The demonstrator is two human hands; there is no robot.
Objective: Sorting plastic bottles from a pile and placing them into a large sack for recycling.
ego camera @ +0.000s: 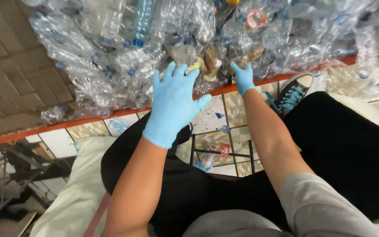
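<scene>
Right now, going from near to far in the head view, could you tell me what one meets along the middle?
Black trousers → small metal stool frame → tiled floor → orange edge → left hand and right hand → heap of clear plastic bottles.

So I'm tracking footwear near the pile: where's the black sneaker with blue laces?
In the head view, the black sneaker is right of centre, just right of the right hand, toe against the orange edge below the clear bottles.

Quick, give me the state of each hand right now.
Left hand: open, fingers spread over the crushed plastic bottles, holding nothing.
Right hand: at the bottles' edge; whether it grips anything cannot be told.
</scene>
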